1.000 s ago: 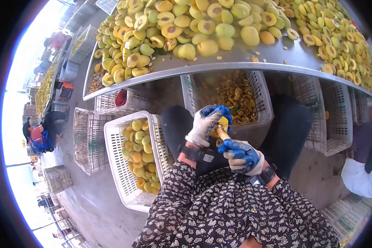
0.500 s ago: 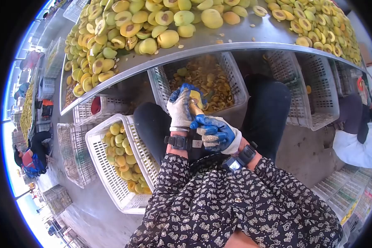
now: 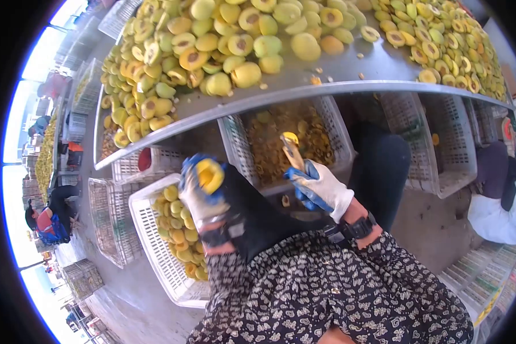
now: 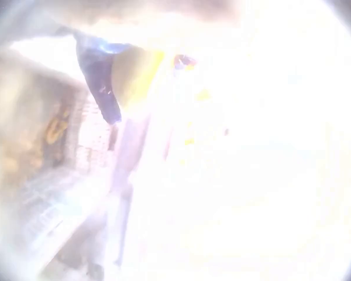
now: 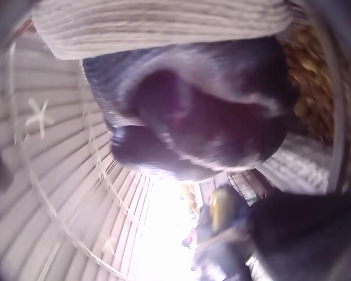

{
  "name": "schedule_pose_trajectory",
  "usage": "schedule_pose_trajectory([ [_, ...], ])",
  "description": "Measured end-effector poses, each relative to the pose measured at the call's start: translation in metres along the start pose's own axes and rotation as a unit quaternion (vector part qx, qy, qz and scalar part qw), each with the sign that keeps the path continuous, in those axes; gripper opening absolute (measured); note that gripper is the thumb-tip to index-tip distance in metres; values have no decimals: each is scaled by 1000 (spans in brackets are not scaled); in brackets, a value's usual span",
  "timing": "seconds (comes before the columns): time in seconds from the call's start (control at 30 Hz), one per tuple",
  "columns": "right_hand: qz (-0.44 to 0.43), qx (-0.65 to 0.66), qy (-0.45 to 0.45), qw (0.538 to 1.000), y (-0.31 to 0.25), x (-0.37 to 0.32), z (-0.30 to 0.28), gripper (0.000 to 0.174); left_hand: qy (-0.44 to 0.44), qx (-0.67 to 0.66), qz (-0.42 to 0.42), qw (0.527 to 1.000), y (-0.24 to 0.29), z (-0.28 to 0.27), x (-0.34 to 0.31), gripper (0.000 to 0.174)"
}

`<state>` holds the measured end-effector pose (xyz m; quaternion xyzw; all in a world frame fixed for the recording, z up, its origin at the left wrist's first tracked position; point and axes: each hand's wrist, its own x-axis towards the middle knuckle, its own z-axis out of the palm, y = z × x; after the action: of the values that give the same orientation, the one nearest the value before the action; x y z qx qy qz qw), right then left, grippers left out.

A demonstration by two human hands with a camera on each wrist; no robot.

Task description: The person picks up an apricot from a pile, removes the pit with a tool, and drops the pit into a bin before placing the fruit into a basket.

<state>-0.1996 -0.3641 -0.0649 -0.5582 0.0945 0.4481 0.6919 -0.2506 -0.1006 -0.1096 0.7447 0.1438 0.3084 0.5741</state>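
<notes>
In a blue-and-white glove, my left hand point(image 3: 202, 192) grips a hollowed yellow fruit half point(image 3: 210, 175) at the inner edge of the white crate of fruit halves point(image 3: 180, 229). That hand is blurred in the head view; the left wrist view is mostly washed out, with the fruit half point(image 4: 136, 79) near its top. My gloved right hand point(image 3: 322, 188) holds a short wooden-handled tool point(image 3: 293, 153), pointing up and away from me. A yellow piece point(image 3: 291, 137) shows at its tip. The right wrist view has the curled glove fingers point(image 5: 187, 123), the tool hidden behind them.
Ahead, a metal table point(image 3: 327, 71) bears heaps of halved fruit point(image 3: 212, 43). Under its edge, between my knees, stands a crate point(image 3: 343, 135) of brown-yellow scraps. More crates point(image 3: 436, 143) stand at the right. Another person point(image 3: 49, 221) sits far left.
My hands were together with the tool at the fruit; now they are apart. The left has moved left with the fruit half toward the crate, and the right has raised the tool, a yellow piece at its tip.
</notes>
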Motion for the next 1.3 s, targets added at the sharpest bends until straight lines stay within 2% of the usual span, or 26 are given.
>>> schedule_pose_trajectory([
  [0.03, -62, -206, 76, 974, 8, 13, -10, 28, 64, -93, -83, 990, 11, -29, 6, 27],
  [0.07, -120, -398, 152, 897, 19, 26, -21, 28, 124, -186, -167, 960, 18, -59, 8, 34],
  [0.1, -104, -490, 169, 849, 26, 37, -29, 31, 130, 5, -88, 988, 20, -89, 4, 30],
  [0.13, -87, -577, 184, 791, 33, 44, -36, 34, 132, 196, -8, 972, 21, -114, 1, 26],
  [0.17, -90, -577, 181, 792, 42, 48, -46, 34, 198, 123, -94, 968, 29, -131, 4, 23],
  [0.2, -35, -632, 117, 765, 51, 50, -55, 35, 259, 47, -177, 948, 37, -143, 10, 21],
  [0.23, 20, -683, 51, 728, 48, 50, -56, 37, 246, 219, -212, 920, 41, -148, 15, 20],
  [0.27, 18, -685, 49, 726, 46, 51, -56, 37, 250, 220, -212, 919, 40, -146, 19, 20],
  [0.33, -16, -622, 136, 771, 21, 37, -38, 34, 210, 337, -136, 908, 51, -123, 49, 25],
  [0.4, -45, -609, 146, 778, 28, 35, -38, 32, 126, 181, -73, 973, 64, -65, 87, 29],
  [0.43, -53, -642, 102, 758, 51, 43, -51, 33, 114, 108, -31, 987, 53, -36, 111, 28],
  [0.47, -60, -672, 58, 736, 63, 48, -58, 35, 47, 221, -36, 973, 66, -8, 135, 28],
  [0.5, -1, -613, 65, 788, 55, 44, -54, 34, 26, 261, 0, 965, 61, 21, 158, 31],
  [0.53, -4, -613, 65, 787, 48, 42, -51, 34, 6, 340, 35, 940, 57, 42, 182, 34],
  [0.57, -8, -579, 75, 812, 43, 38, -48, 34, -10, 405, 4, 914, 66, 66, 197, 40],
  [0.6, -12, -542, 87, 836, 38, 32, -46, 33, -24, 443, 60, 894, 52, 79, 216, 45],
  [0.63, -59, -524, 79, 846, 31, 25, -44, 32, -23, 484, 48, 873, 44, 93, 229, 52],
  [0.67, -61, -523, 80, 846, 26, 23, -43, 32, -52, 511, 60, 856, 41, 101, 235, 53],
  [0.73, 29, -493, 66, 867, 21, 22, -43, 36, -73, 524, 36, 848, 38, 109, 238, 55],
  [0.87, 20, -468, 77, 880, 22, 21, -41, 35, -70, 481, 70, 871, 31, 99, 221, 49],
  [0.93, 53, -349, 93, 931, 1, 11, -31, 33, -76, 219, 37, 972, 32, 89, 199, 42],
  [0.97, 14, -323, 98, 941, 9, 16, -36, 31, -76, 112, -27, 990, 54, 90, 178, 35],
  [1.0, -116, -373, 137, 910, 45, 37, -54, 28, -99, -35, -84, 991, 53, 82, 163, 32],
  [1.07, -103, -157, 107, 976, 22, 28, -45, 24, -114, -254, -222, 934, 72, 73, 123, 31],
  [1.17, -117, -46, 83, 989, -15, 10, -26, 23, -136, -297, -272, 905, 76, 69, 69, 36],
  [1.3, -102, -4, 57, 993, -60, -9, 6, 30, -240, -127, -284, 919, 95, 76, 28, 36],
])
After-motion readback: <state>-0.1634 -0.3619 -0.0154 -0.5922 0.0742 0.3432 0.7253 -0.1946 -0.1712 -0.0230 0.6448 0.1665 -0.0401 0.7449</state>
